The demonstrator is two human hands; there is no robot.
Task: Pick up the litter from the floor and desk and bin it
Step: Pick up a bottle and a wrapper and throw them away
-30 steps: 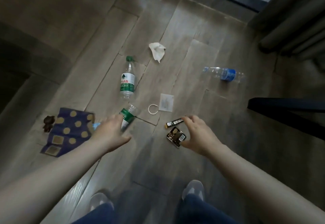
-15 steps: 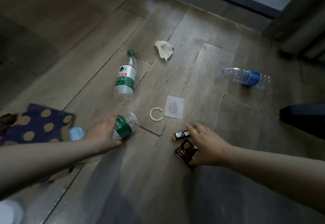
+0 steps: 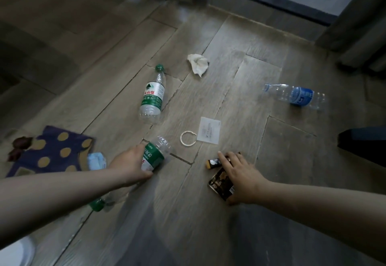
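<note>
Litter lies on the wooden floor. My left hand (image 3: 129, 165) grips a green-labelled plastic bottle (image 3: 155, 156) lying on its side; its green cap shows below my forearm. My right hand (image 3: 240, 177) lies over a dark printed packet (image 3: 219, 184), fingers fairly straight and reaching onto a small dark wrapper (image 3: 212, 163), thumb at the packet's near corner. Farther off lie a second green-labelled bottle (image 3: 152, 96), a crumpled white tissue (image 3: 198, 64), a blue-labelled bottle (image 3: 296, 95), a white paper square (image 3: 209, 131) and a thin white ring (image 3: 188, 138).
A navy cloth with gold dots (image 3: 52, 150) lies at the left, with a small pale-blue packet (image 3: 96, 160) at its edge. A dark piece of furniture (image 3: 363, 142) juts in from the right. Curtains (image 3: 359, 25) hang at the back right.
Both hands have dropped to the floor. The left hand has closed round the near green-labelled bottle; the right hand has settled onto the dark packet and small wrapper. The view has moved closer.
</note>
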